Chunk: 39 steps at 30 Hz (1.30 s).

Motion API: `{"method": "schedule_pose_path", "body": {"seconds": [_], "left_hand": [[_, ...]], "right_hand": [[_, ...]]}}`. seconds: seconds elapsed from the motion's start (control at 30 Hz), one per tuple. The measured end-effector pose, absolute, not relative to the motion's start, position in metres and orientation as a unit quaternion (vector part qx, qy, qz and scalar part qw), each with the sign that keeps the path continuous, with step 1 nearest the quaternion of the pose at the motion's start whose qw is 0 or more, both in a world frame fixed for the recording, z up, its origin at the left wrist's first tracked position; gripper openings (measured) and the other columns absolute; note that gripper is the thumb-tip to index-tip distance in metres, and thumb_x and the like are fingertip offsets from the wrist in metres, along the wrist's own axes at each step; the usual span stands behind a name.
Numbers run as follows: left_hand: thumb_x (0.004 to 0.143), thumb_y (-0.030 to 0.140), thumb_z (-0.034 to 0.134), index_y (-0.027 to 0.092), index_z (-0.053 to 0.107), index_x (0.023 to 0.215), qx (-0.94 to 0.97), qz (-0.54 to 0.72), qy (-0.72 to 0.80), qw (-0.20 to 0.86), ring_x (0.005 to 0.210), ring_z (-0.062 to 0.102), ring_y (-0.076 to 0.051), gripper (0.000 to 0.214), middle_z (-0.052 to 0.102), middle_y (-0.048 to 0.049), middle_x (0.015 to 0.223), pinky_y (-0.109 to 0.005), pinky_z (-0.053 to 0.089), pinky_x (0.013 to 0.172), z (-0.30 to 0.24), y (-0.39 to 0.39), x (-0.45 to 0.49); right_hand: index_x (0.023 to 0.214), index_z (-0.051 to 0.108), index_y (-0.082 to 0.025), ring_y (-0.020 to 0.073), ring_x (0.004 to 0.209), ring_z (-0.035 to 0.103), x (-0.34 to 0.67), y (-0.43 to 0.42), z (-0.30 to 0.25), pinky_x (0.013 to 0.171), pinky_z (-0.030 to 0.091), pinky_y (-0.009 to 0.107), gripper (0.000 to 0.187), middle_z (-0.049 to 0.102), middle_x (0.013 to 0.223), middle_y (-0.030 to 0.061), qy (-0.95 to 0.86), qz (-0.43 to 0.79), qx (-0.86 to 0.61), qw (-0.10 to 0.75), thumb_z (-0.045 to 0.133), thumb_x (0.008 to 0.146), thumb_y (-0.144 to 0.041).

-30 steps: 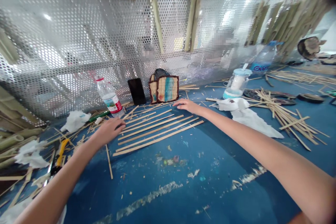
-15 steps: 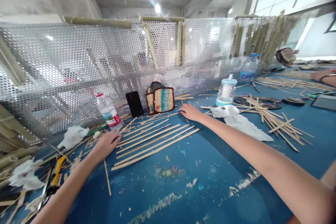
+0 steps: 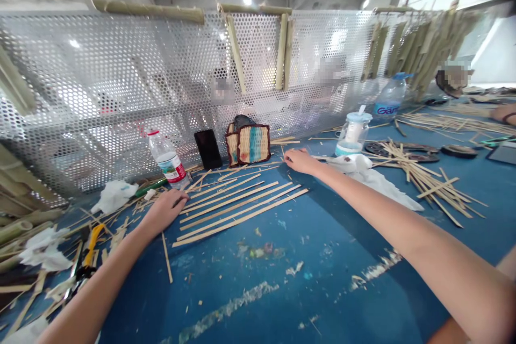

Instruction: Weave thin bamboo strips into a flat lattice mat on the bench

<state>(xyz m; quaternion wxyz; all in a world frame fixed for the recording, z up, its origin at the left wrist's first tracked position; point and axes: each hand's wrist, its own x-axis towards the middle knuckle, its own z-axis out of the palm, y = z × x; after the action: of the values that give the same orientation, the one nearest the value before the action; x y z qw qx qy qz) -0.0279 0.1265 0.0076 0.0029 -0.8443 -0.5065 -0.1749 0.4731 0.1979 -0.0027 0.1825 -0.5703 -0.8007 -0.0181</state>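
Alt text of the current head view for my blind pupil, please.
A person's left hand is near the left ends of pale strips lined up on a blue table; the right hand is near their far right corner. Behind stand a bottle, a black device and a woven pouch.

"Do the left grip's fingers touch the nearest strips?"

"Too small to tell. Same for the right grip: I can't make out whether its fingertips pinch anything."

"What's cut off?"

"The left forearm, by the bottom edge. On the right edge, a co-worker's arm and a grey box."

"Anything covered?"

"Part of a black tool, behind the left forearm. Pixelation hides the top of the log slice."

"And past the mesh?"

"Just blurred shapes."
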Motion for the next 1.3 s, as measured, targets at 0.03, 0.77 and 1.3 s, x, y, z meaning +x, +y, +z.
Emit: {"method": "schedule_pose_path", "body": {"seconds": [0.03, 0.77, 1.3], "left_hand": [[0.090, 0.052, 0.037, 0.020, 0.070, 0.096, -0.844, -0.175, -0.507, -0.001, 0.098, 0.065, -0.029, 0.047, 0.072, -0.0117, 0.100, -0.044, 0.048, 0.095, 0.008, 0.126, -0.027], [0.100, 0.059, 0.032, 0.019, 0.062, 0.081, -0.678, -0.465, -0.471, -0.320, 0.050, 0.052, -0.013, 0.053, 0.060, -0.0013, 0.060, -0.028, 0.042, 0.051, 0.128, 0.048, 0.062], [0.101, 0.060, 0.031, 0.017, 0.065, 0.080, -0.669, -0.027, -0.245, -0.702, 0.048, 0.052, -0.011, 0.059, 0.062, -0.0036, 0.058, -0.024, 0.039, 0.051, 0.074, -0.013, 0.142]], "right_hand": [[0.090, 0.065, -0.018, 0.0241, 0.092, 0.063, 0.475, 0.197, 0.002, 0.091, 0.039, 0.038, 0.015, 0.071, 0.097, 0.0101, -0.799, -0.012, -0.569, 0.194, 0.050, 0.090, -0.014], [0.101, 0.062, -0.018, 0.0171, 0.085, 0.069, 0.381, 0.080, 0.126, 0.081, 0.051, 0.033, 0.015, 0.072, 0.085, 0.0025, -0.865, 0.389, -0.271, 0.166, 0.059, 0.095, -0.032], [0.122, 0.058, -0.016, 0.0111, 0.065, 0.063, 0.348, 0.066, 0.106, 0.062, 0.052, 0.024, 0.045, 0.069, 0.084, 0.0029, -0.731, 0.602, -0.235, 0.218, 0.066, 0.092, -0.049]]}}
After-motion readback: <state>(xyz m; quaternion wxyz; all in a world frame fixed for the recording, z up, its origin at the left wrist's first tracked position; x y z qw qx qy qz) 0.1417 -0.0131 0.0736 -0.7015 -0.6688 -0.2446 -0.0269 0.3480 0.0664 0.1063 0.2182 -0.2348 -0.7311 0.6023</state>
